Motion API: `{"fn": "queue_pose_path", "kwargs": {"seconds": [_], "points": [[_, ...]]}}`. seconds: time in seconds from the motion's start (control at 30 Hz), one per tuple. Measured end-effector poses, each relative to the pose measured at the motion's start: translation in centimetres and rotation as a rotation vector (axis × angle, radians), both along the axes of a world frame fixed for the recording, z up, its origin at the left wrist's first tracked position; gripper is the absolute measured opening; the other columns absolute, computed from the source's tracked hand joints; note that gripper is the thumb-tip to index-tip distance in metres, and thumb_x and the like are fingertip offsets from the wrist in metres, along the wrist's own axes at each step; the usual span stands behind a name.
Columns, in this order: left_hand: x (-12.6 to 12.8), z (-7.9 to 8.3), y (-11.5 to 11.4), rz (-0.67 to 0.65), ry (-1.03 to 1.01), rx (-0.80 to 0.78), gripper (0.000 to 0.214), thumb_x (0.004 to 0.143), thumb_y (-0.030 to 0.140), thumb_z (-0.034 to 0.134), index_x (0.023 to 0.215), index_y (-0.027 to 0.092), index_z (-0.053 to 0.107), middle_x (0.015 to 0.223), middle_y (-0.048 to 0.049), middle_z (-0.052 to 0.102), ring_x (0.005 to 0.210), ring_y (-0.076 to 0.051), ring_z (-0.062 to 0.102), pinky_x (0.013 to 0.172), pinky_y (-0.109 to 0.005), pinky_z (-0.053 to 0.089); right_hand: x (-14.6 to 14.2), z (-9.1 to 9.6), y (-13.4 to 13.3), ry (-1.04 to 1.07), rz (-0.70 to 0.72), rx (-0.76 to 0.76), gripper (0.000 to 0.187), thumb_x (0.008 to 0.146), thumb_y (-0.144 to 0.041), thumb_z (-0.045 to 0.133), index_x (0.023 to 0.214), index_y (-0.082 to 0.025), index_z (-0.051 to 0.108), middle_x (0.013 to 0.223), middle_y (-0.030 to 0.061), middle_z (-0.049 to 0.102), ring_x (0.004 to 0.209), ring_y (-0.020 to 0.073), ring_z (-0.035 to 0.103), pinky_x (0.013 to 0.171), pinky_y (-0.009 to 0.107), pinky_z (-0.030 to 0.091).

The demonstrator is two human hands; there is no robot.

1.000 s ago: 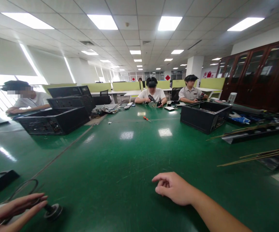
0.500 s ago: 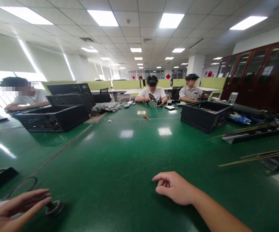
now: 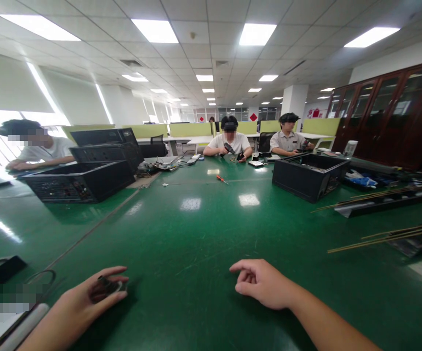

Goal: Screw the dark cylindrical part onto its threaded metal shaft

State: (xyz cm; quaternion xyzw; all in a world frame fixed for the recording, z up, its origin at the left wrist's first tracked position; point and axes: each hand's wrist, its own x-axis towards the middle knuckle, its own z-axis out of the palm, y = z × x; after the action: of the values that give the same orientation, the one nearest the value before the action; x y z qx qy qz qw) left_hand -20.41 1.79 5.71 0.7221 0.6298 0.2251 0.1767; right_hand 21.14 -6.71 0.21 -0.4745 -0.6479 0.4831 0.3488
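My left hand [image 3: 81,304] is above the green tabletop at the lower left, its fingers and thumb curved around a small dark round piece [image 3: 112,286] with a grey rim. Fingers cover much of this piece, so its exact kind is unclear. To the right, my right hand [image 3: 260,285] hovers over or rests on the table, I cannot tell which. Its index finger points left, the other fingers are loosely curled apart from the thumb, and nothing is in it.
Black computer cases [image 3: 79,181] stand at the left, another case [image 3: 308,176] at the right. An orange screwdriver [image 3: 221,179] lies farther off. Thin brass-coloured rods [image 3: 375,238] jut in from the right. A person [image 3: 229,141] across the table holds a power driver; two others sit nearby.
My left hand has moved right and slightly up, carrying the small round piece from the left edge. My right hand stays in place.
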Motion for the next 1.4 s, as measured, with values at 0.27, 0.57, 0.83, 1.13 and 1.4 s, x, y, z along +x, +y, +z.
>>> {"fn": "queue_pose_path", "kwargs": {"seconds": [0.27,0.57,0.83,1.13,1.4], "points": [[17.8,0.6,-1.6,-0.540,-0.254,-0.117,0.038,0.071,0.023,0.073,0.107,0.020,0.060,0.101,-0.0029,0.076,0.088,-0.019,0.071,0.079,-0.028,0.054,2.3,0.2,0.5,-0.005,-0.069,0.068,0.042,0.076,-0.012,0.067,0.115,-0.019,0.054,0.089,0.0008,0.066,0.071,0.0110,0.059,0.066,0.022,0.047],[21.3,-1.8,-4.2,-0.641,-0.076,-0.081,0.030,0.063,0.010,0.064,0.091,0.020,0.067,0.086,-0.0006,0.069,0.082,-0.019,0.066,0.072,-0.026,0.047,2.3,1.3,-0.4,-0.160,0.059,0.226,0.048,0.064,0.001,0.056,0.105,-0.022,0.049,0.101,0.0010,0.065,0.081,0.0127,0.061,0.070,0.023,0.046],[20.3,-2.9,-3.1,-0.712,-0.071,-0.015,0.029,0.071,0.027,0.080,0.099,0.026,0.076,0.082,-0.0017,0.070,0.084,-0.021,0.063,0.074,-0.027,0.044,1.0,2.0,-0.8,-0.299,0.003,0.229,0.043,0.065,-0.019,0.077,0.103,-0.023,0.059,0.098,0.0001,0.066,0.085,0.0167,0.061,0.075,0.026,0.045],[20.7,-3.6,-3.7,-0.625,-0.214,-0.051,0.026,0.069,0.017,0.079,0.091,0.024,0.069,0.084,0.0039,0.072,0.078,-0.016,0.066,0.071,-0.024,0.044,0.6,1.5,-0.7,-0.357,-0.021,0.278,0.030,0.073,-0.020,0.072,0.101,-0.023,0.066,0.092,0.0003,0.068,0.084,0.0175,0.061,0.075,0.026,0.044],[20.9,-3.3,-3.9,-0.615,-0.250,-0.060,0.027,0.070,0.012,0.073,0.094,0.024,0.072,0.086,0.0028,0.074,0.080,-0.016,0.067,0.073,-0.024,0.045,0.4,1.4,-0.7,-0.347,-0.062,0.270,0.026,0.077,-0.020,0.069,0.103,-0.023,0.067,0.091,0.0002,0.069,0.082,0.0170,0.062,0.074,0.026,0.044]]}}
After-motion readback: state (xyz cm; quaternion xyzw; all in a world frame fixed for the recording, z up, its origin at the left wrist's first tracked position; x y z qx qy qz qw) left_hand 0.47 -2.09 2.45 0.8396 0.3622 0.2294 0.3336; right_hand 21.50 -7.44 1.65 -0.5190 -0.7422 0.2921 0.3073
